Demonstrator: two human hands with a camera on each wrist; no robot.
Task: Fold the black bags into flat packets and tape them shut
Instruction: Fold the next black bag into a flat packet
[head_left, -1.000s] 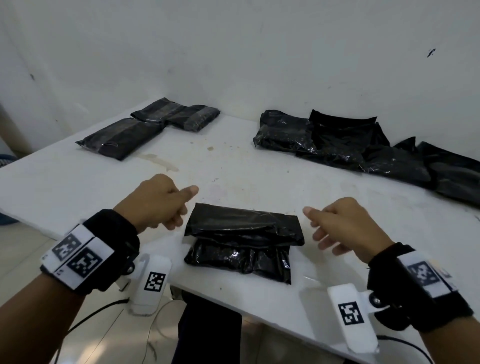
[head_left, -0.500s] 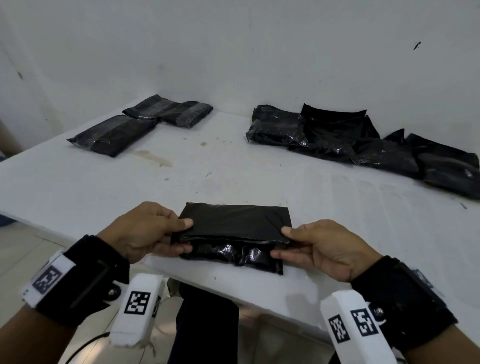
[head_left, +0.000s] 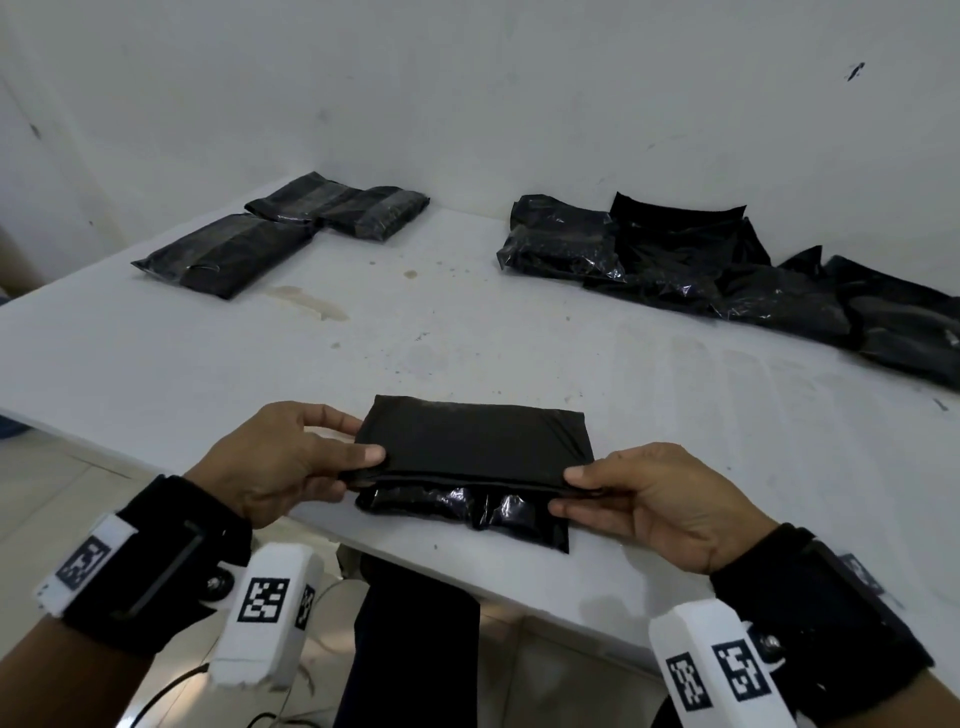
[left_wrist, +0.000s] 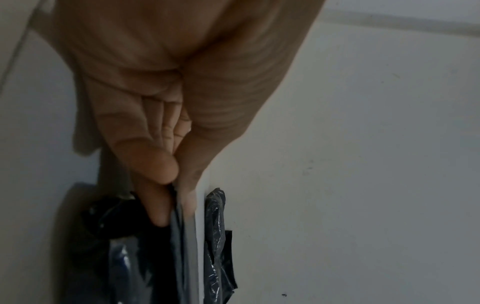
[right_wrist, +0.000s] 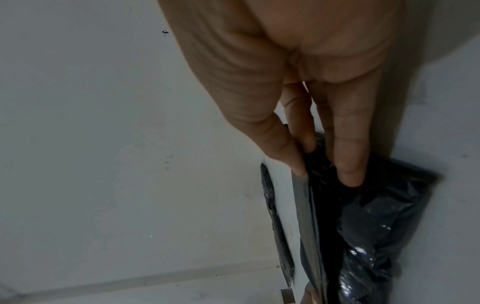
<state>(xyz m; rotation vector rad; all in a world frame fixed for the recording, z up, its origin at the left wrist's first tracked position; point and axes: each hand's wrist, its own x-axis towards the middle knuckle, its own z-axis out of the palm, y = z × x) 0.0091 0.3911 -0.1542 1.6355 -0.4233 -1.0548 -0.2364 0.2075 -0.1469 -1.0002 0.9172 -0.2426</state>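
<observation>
Left hand (head_left: 280, 462) and right hand (head_left: 654, 499) each pinch an end of the folded glossy black plastic bag (head_left: 472, 447); long axis left-right, near the white table's (head_left: 467, 332) front edge; bare tabletop beyond.

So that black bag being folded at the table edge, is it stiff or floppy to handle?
Probably floppy: the black bag bends over itself where the left hand and right hand pinch its flap. Its glossy, crinkled lower part looks slippery. The lumpy bulge suggests soft contents, so likely not fragile.
</observation>
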